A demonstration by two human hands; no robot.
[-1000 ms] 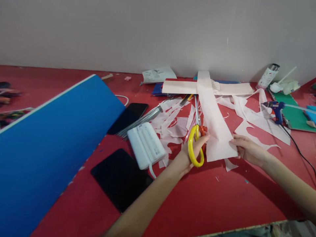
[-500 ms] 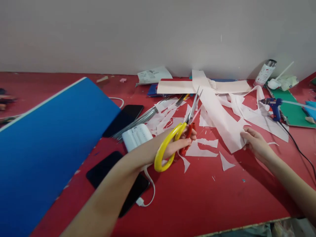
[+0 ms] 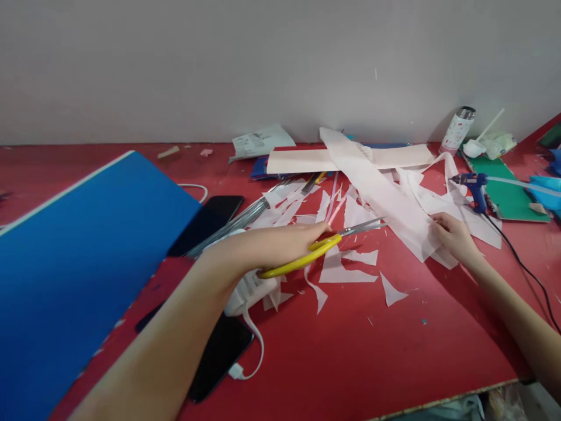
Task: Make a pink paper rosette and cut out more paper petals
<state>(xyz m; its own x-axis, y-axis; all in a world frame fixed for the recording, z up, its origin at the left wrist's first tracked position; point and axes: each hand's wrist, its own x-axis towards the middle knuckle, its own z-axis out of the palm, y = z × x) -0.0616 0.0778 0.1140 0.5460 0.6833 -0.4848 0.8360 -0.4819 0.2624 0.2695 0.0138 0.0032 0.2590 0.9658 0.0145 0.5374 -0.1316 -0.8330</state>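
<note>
My left hand (image 3: 280,245) is closed round the yellow-handled scissors (image 3: 324,245), which lie nearly flat over the red table (image 3: 350,362) with the blades pointing right. My right hand (image 3: 453,235) pinches the near end of a long pale pink paper strip (image 3: 377,190) that runs back toward the wall. Cut pink scraps (image 3: 346,272) lie between the two hands.
A large blue sheet (image 3: 83,257) covers the left side. Two black phones (image 3: 205,219), a white power bank (image 3: 249,289) with cable and a bundle of metal wires (image 3: 236,219) lie near my left arm. A blue glue gun (image 3: 473,187), green board (image 3: 508,193) and a can (image 3: 458,128) stand at the right.
My left hand swung the scissors away from the strip, leftward and down flat. My right hand pulled the strip's end to the right; cut scraps now lie on the table.
</note>
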